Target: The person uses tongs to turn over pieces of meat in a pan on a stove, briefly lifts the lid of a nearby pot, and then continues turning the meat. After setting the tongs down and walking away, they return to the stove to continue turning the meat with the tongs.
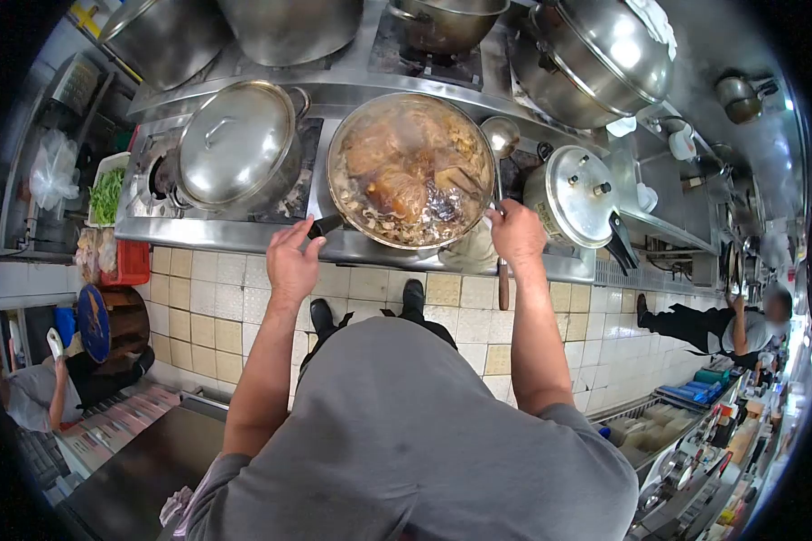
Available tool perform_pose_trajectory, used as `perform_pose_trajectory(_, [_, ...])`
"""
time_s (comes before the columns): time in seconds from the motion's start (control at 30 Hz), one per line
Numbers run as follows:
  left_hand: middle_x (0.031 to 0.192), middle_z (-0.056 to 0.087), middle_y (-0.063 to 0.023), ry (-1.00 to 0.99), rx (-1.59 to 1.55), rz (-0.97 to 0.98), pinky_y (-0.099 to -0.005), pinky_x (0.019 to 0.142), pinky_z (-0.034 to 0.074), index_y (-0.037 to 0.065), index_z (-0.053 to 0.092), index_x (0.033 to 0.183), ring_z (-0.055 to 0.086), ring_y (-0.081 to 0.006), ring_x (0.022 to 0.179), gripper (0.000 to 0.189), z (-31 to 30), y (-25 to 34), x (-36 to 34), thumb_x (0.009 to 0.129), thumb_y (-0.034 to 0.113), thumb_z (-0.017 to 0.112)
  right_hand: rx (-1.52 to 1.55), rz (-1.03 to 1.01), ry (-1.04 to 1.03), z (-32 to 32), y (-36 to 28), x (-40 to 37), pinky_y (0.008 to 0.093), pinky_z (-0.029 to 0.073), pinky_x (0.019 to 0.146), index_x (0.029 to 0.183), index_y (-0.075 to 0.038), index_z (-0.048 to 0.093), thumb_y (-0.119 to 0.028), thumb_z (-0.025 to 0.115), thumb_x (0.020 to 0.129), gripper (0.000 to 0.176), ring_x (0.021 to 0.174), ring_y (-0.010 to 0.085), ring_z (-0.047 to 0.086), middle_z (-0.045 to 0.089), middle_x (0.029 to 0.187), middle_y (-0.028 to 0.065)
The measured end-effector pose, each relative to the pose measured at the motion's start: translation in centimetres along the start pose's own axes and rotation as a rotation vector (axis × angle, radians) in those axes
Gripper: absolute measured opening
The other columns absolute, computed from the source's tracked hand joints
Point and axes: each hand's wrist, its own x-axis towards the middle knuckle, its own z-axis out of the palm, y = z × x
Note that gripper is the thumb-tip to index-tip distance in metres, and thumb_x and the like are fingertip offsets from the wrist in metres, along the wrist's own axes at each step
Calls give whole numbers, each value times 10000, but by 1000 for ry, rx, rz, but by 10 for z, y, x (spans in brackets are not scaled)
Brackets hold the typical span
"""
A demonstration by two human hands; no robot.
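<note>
A wide, round pan (415,167) on the stove holds large browned pieces of meat and chopped bits in bubbling brown liquid. Its black handle (327,225) points toward my left hand (290,257), whose thumb and fingers are apart around the handle's end. At the pan's right edge, my right hand (517,233) is closed round the shaft of a ladle (500,137). The ladle's round bowl lies beyond the pan's rim, and its wooden grip hangs below my hand, over the stove's front edge. A pale cloth (469,249) lies beneath the pan's lower right side.
A lidded pot (239,149) stands left of the pan, and a pressure cooker (579,194) to its right. Large pots (290,32) line the back. A red crate (133,261) is at left. One person (740,329) stands far right, another (41,392) at left.
</note>
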Motion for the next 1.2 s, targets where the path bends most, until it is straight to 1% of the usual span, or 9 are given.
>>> perform_pose_trajectory(0.1, [1224, 766, -181, 4, -20, 3, -456, 1046, 511, 74, 753, 1309, 677, -368, 1151, 476, 3, -1, 1, 854, 175, 849, -2, 48, 11, -9, 20, 18, 556, 575, 816, 1022, -100, 772, -388, 755, 934, 302, 954, 426, 744, 775, 969, 203])
perform_pose_trajectory(0.23, [1243, 761, -187, -13, -8, 11, -454, 1071, 497, 68, 757, 1299, 677, -369, 1178, 456, 3, -3, 2, 864, 171, 842, -27, 25, -141, -19, 29, 40, 539, 570, 882, 1066, -85, 783, -356, 751, 939, 302, 1043, 422, 731, 776, 1048, 212])
perform_pose_trajectory(0.43, [1273, 755, -173, -39, 23, -8, -452, 1077, 492, 66, 749, 1316, 673, -364, 1178, 463, 3, -3, 2, 873, 169, 834, -46, -18, -197, -12, 22, 50, 524, 585, 884, 1076, -109, 798, -361, 747, 932, 294, 1025, 413, 740, 781, 1024, 198])
perform_pose_trajectory(0.57, [1267, 757, -166, -33, -8, -7, -442, 1059, 506, 69, 744, 1330, 666, -356, 1156, 480, 5, -5, 1, 869, 162, 835, -36, -96, -75, 3, 20, 33, 518, 587, 810, 1103, -152, 803, -344, 773, 910, 274, 937, 395, 747, 784, 959, 155])
perform_pose_trajectory(0.63, [1261, 759, -170, -29, -6, -8, -439, 1062, 504, 65, 746, 1327, 673, -352, 1154, 473, 5, -4, 1, 868, 135, 838, -48, -123, 20, 13, 15, 20, 517, 598, 786, 1033, -137, 788, -355, 723, 929, 251, 904, 387, 755, 776, 932, 158])
perform_pose_trajectory(0.67, [1256, 760, -175, -25, -7, -4, -436, 1064, 502, 62, 748, 1324, 681, -348, 1152, 467, 5, -5, 1, 868, 108, 840, -66, -183, 107, 21, 16, 13, 490, 598, 720, 991, -129, 764, -322, 747, 903, 213, 813, 368, 749, 755, 853, 130])
perform_pose_trajectory(0.8, [1253, 760, -169, -21, 0, 8, -429, 1047, 516, 75, 749, 1326, 664, -357, 1141, 479, 6, -8, 1, 863, 156, 843, -98, -285, 219, 35, 15, -1, 460, 574, 650, 1015, -135, 771, -260, 804, 843, 216, 712, 323, 724, 714, 766, 92])
perform_pose_trajectory(1.0, [1255, 755, -187, -32, -9, -8, -439, 1052, 517, 71, 747, 1329, 662, -365, 1149, 480, 3, -4, 1, 866, 157, 840, -45, -412, 373, 41, 34, -5, 428, 551, 685, 1040, -129, 775, -247, 811, 822, 251, 759, 277, 710, 697, 753, 51])
perform_pose_trajectory(1.2, [1265, 750, -198, -29, 15, 28, -442, 1049, 519, 49, 744, 1325, 665, -372, 1154, 473, 4, -4, 2, 873, 163, 827, -136, -506, 378, 30, 44, -2, 412, 525, 660, 1037, -125, 778, -226, 801, 823, 237, 757, 248, 698, 692, 750, 35])
